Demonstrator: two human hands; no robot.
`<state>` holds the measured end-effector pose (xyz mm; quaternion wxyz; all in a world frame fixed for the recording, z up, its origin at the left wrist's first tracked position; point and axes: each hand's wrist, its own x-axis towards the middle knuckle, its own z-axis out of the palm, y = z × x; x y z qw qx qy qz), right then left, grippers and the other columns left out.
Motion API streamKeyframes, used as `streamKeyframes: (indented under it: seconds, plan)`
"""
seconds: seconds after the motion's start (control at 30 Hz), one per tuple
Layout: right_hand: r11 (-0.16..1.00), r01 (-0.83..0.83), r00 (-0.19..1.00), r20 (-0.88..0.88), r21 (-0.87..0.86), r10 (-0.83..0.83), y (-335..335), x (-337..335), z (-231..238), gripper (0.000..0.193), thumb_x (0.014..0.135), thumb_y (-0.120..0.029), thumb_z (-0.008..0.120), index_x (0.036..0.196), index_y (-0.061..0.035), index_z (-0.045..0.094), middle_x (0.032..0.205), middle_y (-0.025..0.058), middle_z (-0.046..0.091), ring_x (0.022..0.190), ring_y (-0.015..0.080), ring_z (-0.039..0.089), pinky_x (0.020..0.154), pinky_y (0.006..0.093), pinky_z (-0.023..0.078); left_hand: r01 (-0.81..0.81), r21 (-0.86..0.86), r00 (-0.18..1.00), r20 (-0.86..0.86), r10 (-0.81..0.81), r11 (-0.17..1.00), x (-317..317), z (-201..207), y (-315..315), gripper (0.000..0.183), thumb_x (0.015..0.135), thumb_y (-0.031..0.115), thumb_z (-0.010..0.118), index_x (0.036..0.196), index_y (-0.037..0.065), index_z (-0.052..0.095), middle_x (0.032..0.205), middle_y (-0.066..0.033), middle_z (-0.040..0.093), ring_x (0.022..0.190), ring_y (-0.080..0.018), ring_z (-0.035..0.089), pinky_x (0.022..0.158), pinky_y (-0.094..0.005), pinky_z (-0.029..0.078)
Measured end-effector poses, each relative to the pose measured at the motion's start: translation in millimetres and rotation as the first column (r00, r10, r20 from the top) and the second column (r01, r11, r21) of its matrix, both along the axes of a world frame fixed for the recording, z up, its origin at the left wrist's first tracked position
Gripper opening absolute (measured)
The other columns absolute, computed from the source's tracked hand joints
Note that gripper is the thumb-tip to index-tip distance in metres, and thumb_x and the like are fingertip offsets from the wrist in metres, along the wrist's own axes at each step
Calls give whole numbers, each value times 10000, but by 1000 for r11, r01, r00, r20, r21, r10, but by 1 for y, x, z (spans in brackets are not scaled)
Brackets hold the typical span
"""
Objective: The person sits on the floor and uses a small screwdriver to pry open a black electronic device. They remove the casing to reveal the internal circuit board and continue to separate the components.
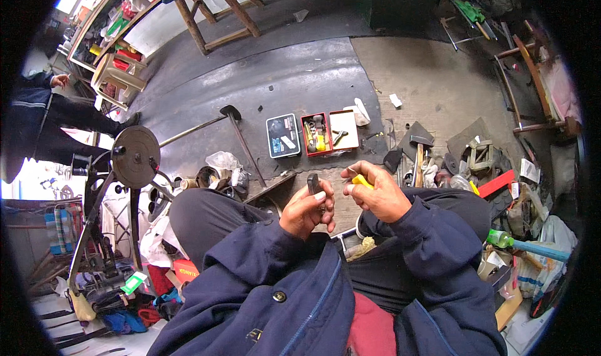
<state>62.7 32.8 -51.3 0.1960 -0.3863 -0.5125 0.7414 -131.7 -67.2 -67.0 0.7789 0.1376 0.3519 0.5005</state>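
Above my lap, my left hand [305,212] is closed around a small dark block-like piece [313,183], which sticks up past the thumb and fingers. Just to its right, my right hand [383,195] pinches a small yellow object [361,180] between thumb and fingers; most of it is hidden, so its kind is unclear. A gap separates the two hands. Beyond them on the floor lies an open red box [316,134] with small metal and yellow items inside. Its pale lid part [343,129] holds a small dark tool.
A dark flat case [283,135] lies beside the red box. A hammer [418,162] stands among clutter to the right, near a red bar [496,184]. At left are a black iron machine with a round wheel [135,157], a metal stand [231,113] and another person [47,118].
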Motion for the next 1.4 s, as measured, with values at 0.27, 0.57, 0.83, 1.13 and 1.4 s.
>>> streamKeyframes:
  seconds: [0.27,0.57,0.83,1.13,1.4]
  plan:
    - [998,55,997,44,17,-56,8,7,-7,214,946,-128,675,1123,-16,630,836,-40,592,671,25,464,581,216,376,142,69,989,26,-144,988,8,-7,16,396,977,324,558,1260,51,516,702,-18,439,583,-158,441,586,-368,425]
    - [998,52,995,88,32,-54,10,2,-18,172,965,-165,680,1061,-28,640,809,-41,594,672,29,466,585,223,377,93,106,986,130,-106,990,0,-12,18,502,1012,377,462,1352,14,536,607,-23,397,495,-158,391,594,-361,400]
    - [995,45,999,13,85,-47,8,-2,-7,250,925,-160,712,1104,9,663,932,17,661,831,82,603,741,259,505,140,59,986,-99,-134,988,3,-9,15,461,944,220,544,1333,-27,552,624,9,429,479,-106,384,505,-285,344]
    - [960,-55,976,216,274,-6,6,-4,-9,332,882,-281,747,996,28,711,902,156,731,869,169,683,802,339,538,209,1,924,-328,-198,978,6,-8,14,444,941,173,584,1342,-17,556,659,14,479,518,-92,427,478,-270,325]
    - [934,48,935,313,354,-167,12,2,-26,314,899,-225,672,1056,46,651,944,197,713,895,277,703,824,383,539,247,34,868,-453,-205,969,7,-5,17,399,975,153,535,1356,50,591,655,73,424,541,-50,383,508,-237,311]
